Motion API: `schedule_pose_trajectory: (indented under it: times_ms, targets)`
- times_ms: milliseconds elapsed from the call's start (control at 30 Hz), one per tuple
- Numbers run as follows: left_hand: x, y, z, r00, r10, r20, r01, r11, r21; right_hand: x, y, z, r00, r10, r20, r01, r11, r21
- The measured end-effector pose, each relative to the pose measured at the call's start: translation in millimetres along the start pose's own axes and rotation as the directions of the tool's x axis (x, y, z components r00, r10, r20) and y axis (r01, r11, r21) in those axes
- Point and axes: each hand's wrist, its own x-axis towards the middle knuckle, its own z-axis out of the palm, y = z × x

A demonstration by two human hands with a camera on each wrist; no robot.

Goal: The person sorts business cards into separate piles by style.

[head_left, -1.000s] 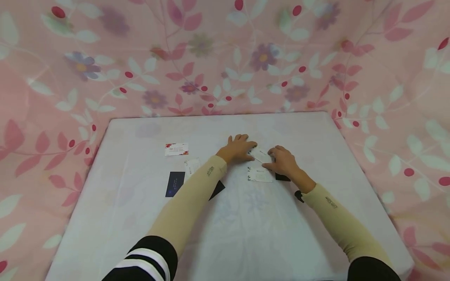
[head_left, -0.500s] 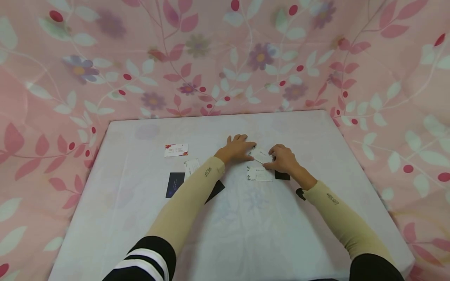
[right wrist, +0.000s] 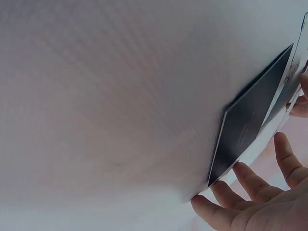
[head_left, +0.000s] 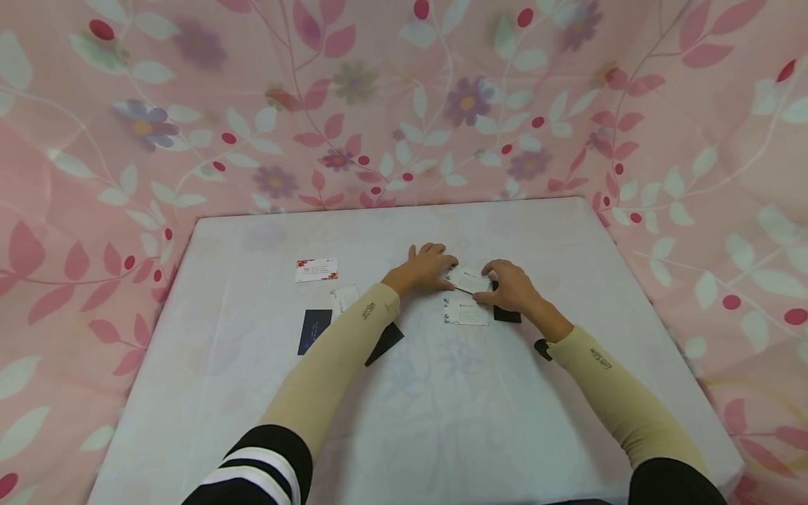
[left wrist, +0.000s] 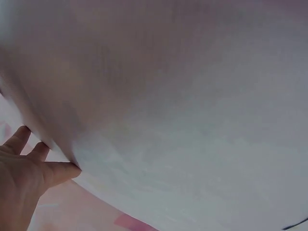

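Note:
A white business card (head_left: 470,279) with small print lies between my two hands in the head view, at a slant to the cards around it. My left hand (head_left: 419,270) pinches its left end with thumb and index finger, the other fingers spread over the cloth. From the right, my right hand (head_left: 513,289) pinches the card's other end. That hand overlaps a black card (head_left: 508,315), which shows more fully in the right wrist view. Just below the held card is another white card (head_left: 466,312) with floral corners. The left wrist view shows only the hand and cloth.
Further left on the white tablecloth (head_left: 252,393) lie a red-flowered card (head_left: 317,270), a dark blue card (head_left: 313,331), a white card (head_left: 344,298) and a black card (head_left: 386,344); my left sleeve partly covers the last two. A pink floral curtain (head_left: 404,105) hangs behind the table.
The white card between my hands has turned slightly, its lower edge now nearer level. My right hand has shifted a little right with it; the other cards keep their places.

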Motion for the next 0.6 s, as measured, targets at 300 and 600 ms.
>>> schedule_pose_trajectory:
  times_ms: [300, 600]
  targets:
    - [-5.8, -3.0, -0.3, 1.0, 0.019, 0.012, -0.019, 1.0, -0.009, -0.6, -1.8, 3.7, 0.999, -0.012, -0.038, 0.011, 1.0, -0.022]
    - [-7.7, -6.2, 2.2, 0.999, 0.037, -0.013, -0.038, 0.999, -0.033, 0.5, -4.4, 3.5, 0.999, -0.008, -0.034, 0.007, 1.0, -0.031]
